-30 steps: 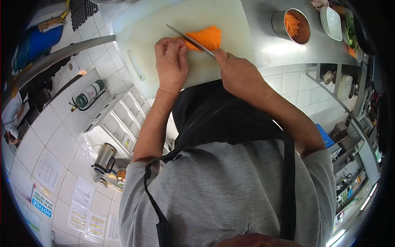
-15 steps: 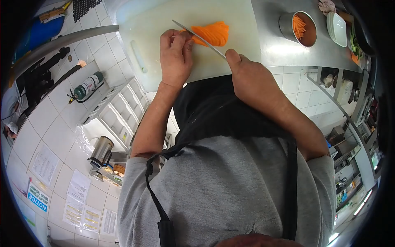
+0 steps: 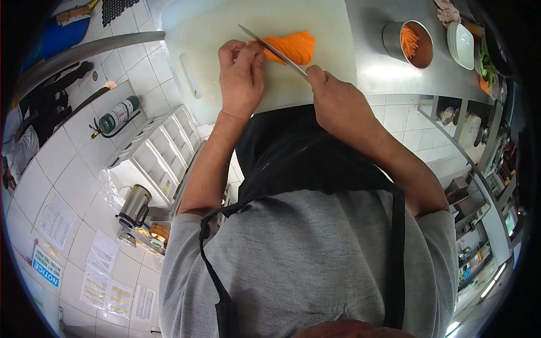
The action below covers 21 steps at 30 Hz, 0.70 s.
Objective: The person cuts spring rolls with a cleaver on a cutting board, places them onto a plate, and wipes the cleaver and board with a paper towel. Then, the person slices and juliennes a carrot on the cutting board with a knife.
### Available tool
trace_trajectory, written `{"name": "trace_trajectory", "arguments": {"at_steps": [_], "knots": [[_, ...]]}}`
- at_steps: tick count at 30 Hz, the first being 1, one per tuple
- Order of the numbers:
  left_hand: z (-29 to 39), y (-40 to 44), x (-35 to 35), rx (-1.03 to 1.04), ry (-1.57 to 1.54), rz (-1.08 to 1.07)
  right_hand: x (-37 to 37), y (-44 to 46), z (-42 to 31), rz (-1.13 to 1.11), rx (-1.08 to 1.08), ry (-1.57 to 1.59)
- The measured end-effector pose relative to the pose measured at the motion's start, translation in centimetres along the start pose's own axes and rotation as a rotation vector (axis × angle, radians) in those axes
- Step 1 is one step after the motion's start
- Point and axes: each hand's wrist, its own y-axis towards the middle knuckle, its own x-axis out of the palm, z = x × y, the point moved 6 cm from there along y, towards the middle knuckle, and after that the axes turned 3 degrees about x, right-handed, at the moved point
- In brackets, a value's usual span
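A sliced carrot point(image 3: 294, 46) lies fanned out on the pale cutting board point(image 3: 208, 34). My right hand point(image 3: 341, 101) is closed round the handle of a knife point(image 3: 274, 50), whose blade slants up and left across the carrot's left part. Bent fingers of my left hand point(image 3: 242, 73) press on the carrot's left end, close beside the blade. How much of the carrot lies under those fingers is hidden.
On the steel counter point(image 3: 375, 73) to the right stands a round metal container point(image 3: 397, 42) holding carrot strips point(image 3: 408, 42). Beyond it are stacked white dishes point(image 3: 462, 45), a crumpled cloth point(image 3: 447, 11) and green vegetables point(image 3: 486, 62).
The knife and my right hand have shifted very slightly left. My left hand stays in place on the carrot, and the slices look slightly more fanned at the right.
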Motion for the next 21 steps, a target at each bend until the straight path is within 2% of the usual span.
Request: {"name": "trace_trajectory", "arguments": {"at_steps": [8, 10, 13, 21], "knots": [[-0.2, 0.1, -0.1, 0.002, 0.015, -0.017, -1.7, -1.3, -1.3, -0.048, 0.068, 0.015], [0.0, 0.2, -0.1, 0.061, 0.033, -0.002, -1.8, -1.3, -1.3, -0.048, 0.075, 0.019], [-0.2, 0.1, -0.1, -0.011, -0.011, -0.021, -1.7, -1.3, -1.3, -0.060, 0.078, 0.017], [-0.2, 0.3, -0.2, 0.037, -0.001, -0.007, -1.0, -0.5, -1.1, -0.091, 0.111, 0.015]]}}
